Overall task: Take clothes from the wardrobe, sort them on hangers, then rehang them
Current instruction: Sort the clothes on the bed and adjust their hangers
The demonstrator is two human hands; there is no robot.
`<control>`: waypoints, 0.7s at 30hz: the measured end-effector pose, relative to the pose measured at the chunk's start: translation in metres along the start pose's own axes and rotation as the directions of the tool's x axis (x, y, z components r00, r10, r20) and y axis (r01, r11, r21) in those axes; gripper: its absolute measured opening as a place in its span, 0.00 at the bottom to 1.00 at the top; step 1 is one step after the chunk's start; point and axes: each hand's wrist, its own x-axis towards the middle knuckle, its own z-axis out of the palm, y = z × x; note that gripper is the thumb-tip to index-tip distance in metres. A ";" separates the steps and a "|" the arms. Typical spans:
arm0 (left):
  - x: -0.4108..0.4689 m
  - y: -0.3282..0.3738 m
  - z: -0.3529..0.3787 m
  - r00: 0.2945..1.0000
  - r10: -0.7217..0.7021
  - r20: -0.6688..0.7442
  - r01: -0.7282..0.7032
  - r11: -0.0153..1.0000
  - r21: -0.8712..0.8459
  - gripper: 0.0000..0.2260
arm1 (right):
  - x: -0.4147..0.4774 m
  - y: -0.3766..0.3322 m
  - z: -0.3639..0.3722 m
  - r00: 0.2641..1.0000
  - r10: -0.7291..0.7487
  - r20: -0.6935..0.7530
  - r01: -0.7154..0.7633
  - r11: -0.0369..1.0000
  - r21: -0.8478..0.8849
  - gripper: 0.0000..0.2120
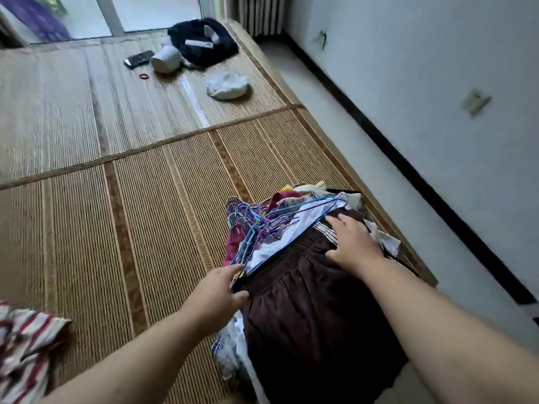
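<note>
Bamboo matting (145,199) covers the bed (295,98); clothes (294,199) on hangers (250,225) lie heaped near its right edge. The left hand (217,287) pinches the top maroon garment (306,301) at its corner, while the right hand (354,246) rests flat on it, fingers (335,221) spread.

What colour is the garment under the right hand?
Dark maroon-brown, plain garment, under the right hand; clearest in the head view.

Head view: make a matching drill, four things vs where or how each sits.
1 left hand
2 right hand
3 phone
4 striped garment

A far on the mat, beside white container
B spread on maroon skirt
C mat's near-left corner
D pinching blue hanger end

Pairs: 1-D, 2-B, 3-A, 4-C
</note>
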 end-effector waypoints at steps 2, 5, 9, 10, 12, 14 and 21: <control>0.025 0.005 0.005 1.000 -0.017 -0.010 0.017 1.000 0.007 0.28 | 0.039 0.004 0.003 0.999 -0.047 0.021 0.049 0.996 -0.072 0.43; 0.054 0.002 0.013 0.998 -0.057 -0.015 0.057 0.998 0.019 0.28 | 0.087 0.004 0.008 0.990 -0.075 0.123 0.102 0.967 -0.232 0.51; 0.073 -0.006 0.026 0.995 -0.097 -0.013 0.097 0.995 0.011 0.27 | 0.128 0.007 0.011 0.966 0.003 0.258 0.085 0.941 -0.328 0.62; 0.076 -0.008 0.029 0.994 -0.106 -0.006 0.106 0.994 0.009 0.27 | 0.135 0.008 0.012 0.959 0.017 0.283 0.082 0.938 -0.336 0.64; 0.079 -0.013 0.035 0.994 -0.109 0.008 0.109 0.994 0.017 0.27 | 0.141 0.009 0.013 0.959 0.015 0.283 0.094 0.925 -0.367 0.67; 0.079 -0.017 0.040 0.994 -0.110 0.014 0.110 0.994 0.020 0.28 | 0.141 0.012 0.013 0.966 0.001 0.259 0.097 0.926 -0.365 0.67; 0.061 -0.017 0.029 0.995 -0.090 -0.047 0.091 0.996 0.019 0.34 | 0.109 0.027 -0.024 0.977 -0.208 0.054 0.198 0.969 0.145 0.16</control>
